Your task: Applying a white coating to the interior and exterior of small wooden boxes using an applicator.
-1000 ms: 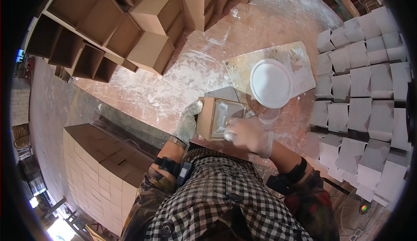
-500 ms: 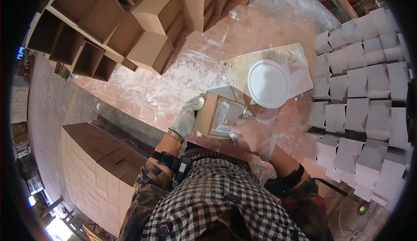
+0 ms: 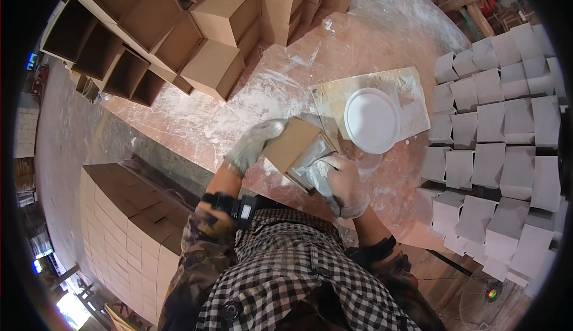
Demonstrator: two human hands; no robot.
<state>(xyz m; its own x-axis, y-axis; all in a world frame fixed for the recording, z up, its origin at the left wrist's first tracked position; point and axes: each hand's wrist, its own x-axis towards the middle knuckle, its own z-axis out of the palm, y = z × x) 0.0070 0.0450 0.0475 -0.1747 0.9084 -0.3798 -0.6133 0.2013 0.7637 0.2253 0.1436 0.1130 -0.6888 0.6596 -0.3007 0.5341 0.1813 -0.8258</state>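
Note:
A small brown cardboard box point(image 3: 290, 142) sits tilted on the work surface in front of me, its open side turned toward the right; whitish patches show inside. My left hand point(image 3: 258, 143), in a pale knitted glove, grips the box along its left side. At the open side is my right hand point(image 3: 341, 185), gloved and partly covered by thin plastic film, with its fingers closed; whatever lies in them is hidden. Just beyond that hand stands a round white tub point(image 3: 371, 122), on a stained, pale board point(image 3: 329, 95).
Stacked brown boxes point(image 3: 224, 6) rise at the far left. A block of brown cartons point(image 3: 125, 235) stands near left. White boxes point(image 3: 490, 122) are stacked in rows at the right. A fan point(image 3: 492, 295) is at the lower right. White smears mark the reddish work surface point(image 3: 268, 74).
The box has turned and tipped, so more of its brown side shows. My right hand has shifted downward along its open side, and my left hand has moved slightly up along its left side.

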